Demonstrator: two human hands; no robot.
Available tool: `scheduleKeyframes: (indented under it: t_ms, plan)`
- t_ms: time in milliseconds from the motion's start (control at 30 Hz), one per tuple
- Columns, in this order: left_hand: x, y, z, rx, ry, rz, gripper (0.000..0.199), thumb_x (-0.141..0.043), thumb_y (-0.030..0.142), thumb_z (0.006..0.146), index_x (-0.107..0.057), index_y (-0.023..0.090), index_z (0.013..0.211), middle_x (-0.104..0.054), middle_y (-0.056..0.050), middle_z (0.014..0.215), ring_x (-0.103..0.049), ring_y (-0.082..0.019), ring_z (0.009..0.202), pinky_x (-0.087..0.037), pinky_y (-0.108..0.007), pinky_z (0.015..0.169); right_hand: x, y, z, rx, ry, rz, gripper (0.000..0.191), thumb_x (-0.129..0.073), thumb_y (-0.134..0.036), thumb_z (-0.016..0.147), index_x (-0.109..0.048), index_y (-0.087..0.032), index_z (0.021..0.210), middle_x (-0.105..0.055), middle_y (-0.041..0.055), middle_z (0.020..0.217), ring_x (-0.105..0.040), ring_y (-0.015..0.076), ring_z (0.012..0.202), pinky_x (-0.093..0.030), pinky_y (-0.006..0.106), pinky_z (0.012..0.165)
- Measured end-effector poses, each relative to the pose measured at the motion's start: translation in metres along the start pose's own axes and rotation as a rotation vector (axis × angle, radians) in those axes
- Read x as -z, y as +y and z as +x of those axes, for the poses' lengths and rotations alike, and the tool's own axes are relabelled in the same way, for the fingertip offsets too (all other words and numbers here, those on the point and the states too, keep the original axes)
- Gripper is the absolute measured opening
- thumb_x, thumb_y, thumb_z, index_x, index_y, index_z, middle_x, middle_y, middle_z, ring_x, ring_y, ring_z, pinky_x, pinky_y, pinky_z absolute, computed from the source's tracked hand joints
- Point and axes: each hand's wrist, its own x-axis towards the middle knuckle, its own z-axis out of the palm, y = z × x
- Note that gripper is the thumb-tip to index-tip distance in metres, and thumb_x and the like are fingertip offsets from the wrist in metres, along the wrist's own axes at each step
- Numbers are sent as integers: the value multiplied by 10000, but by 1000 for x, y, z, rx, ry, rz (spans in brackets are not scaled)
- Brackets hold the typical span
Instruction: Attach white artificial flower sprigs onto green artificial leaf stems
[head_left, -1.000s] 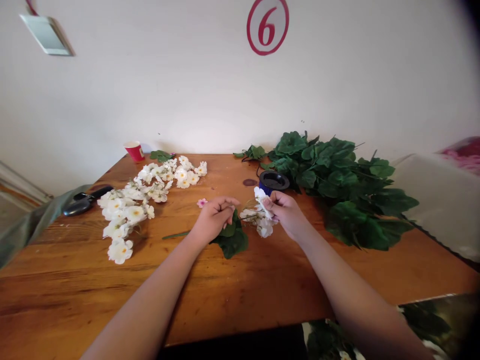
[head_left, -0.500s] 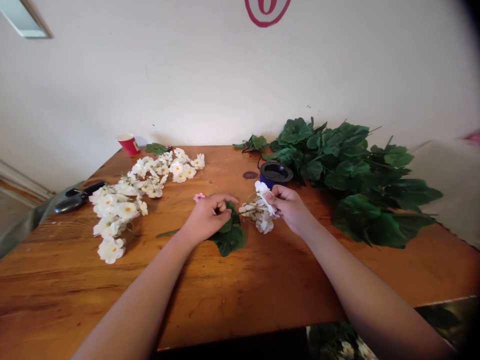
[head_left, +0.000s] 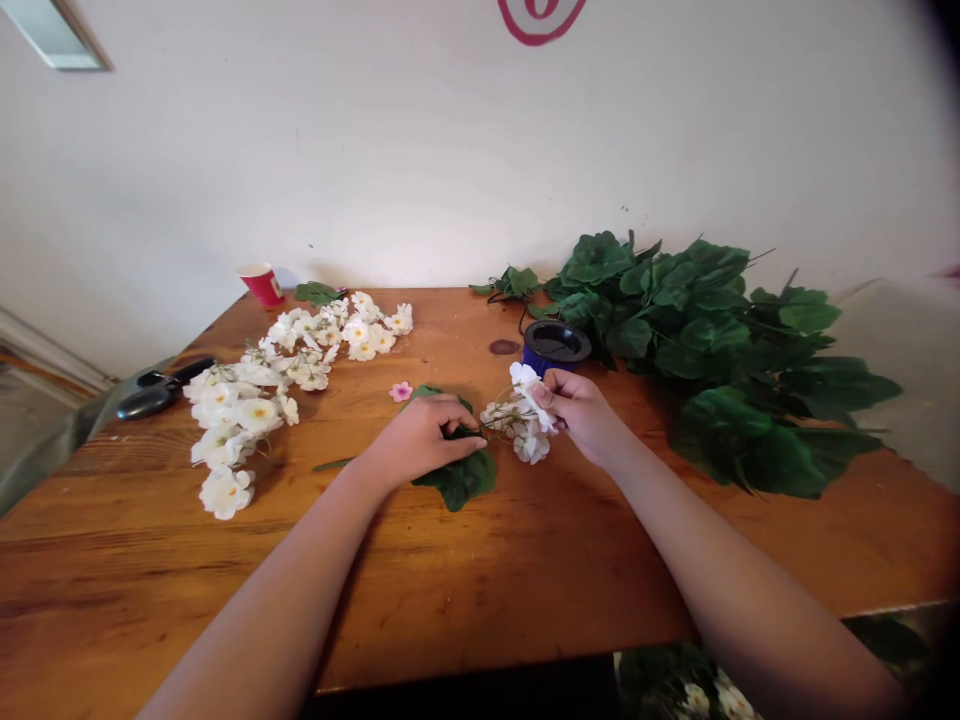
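Note:
My right hand [head_left: 581, 410] pinches a small bunch of white artificial flowers [head_left: 530, 440] between thumb and fingers, just above the table. The bunch's thin stems point left, toward my left hand [head_left: 427, 430]. At those stem ends, the thumb and fingertips of my left hand come together and close on them. Beneath that hand lies a green leaf sprig [head_left: 461, 485] on the wood, its stalk sticking out to the left under my wrist. A single pink blossom [head_left: 401, 392] rests just beyond my left hand.
White flower bunches [head_left: 251, 415] spread across the left, near black-handled scissors or cutters [head_left: 150, 398] and a red paper cup [head_left: 261, 286]. A blue and black round device [head_left: 556, 345] stands behind my right hand. Green leaves [head_left: 697, 320] are heaped at the right of the wooden table [head_left: 480, 600].
The fingers of my left hand have come down and closed at the stem ends. My right hand still holds the white flowers in nearly the same spot. The view has shifted slightly.

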Motion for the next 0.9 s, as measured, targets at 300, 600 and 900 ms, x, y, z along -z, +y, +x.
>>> scheduleKeyframes:
  t_ms: [300, 600, 900]
  plan:
    - [-15, -14, 3, 198, 125, -226, 280, -654, 432, 845, -691, 177, 736, -532, 30, 596, -421, -90, 536, -311, -236, 504, 0, 12, 6, 48, -11, 20, 463, -800, -482, 692, -425, -216, 633, -432, -74, 535, -357, 72, 446, -279, 220, 431]
    - [-16, -17, 3, 246, 161, -269, 305, -695, 457, 800, -712, 164, 717, -503, 32, 544, -382, -77, 499, -272, -230, 465, 0, 15, 7, 60, 2, 91, 462, -799, -468, 712, -420, -216, 635, -446, -78, 518, -391, 72, 432, -291, 220, 430]
    - [-17, -17, 3, 231, 168, -259, 283, -708, 422, 801, -702, 156, 702, -495, 38, 547, -376, -73, 509, -270, -232, 488, -3, 16, 7, 44, 33, 52, 476, -800, -503, 695, -426, -215, 634, -457, -73, 516, -389, 73, 430, -289, 223, 425]
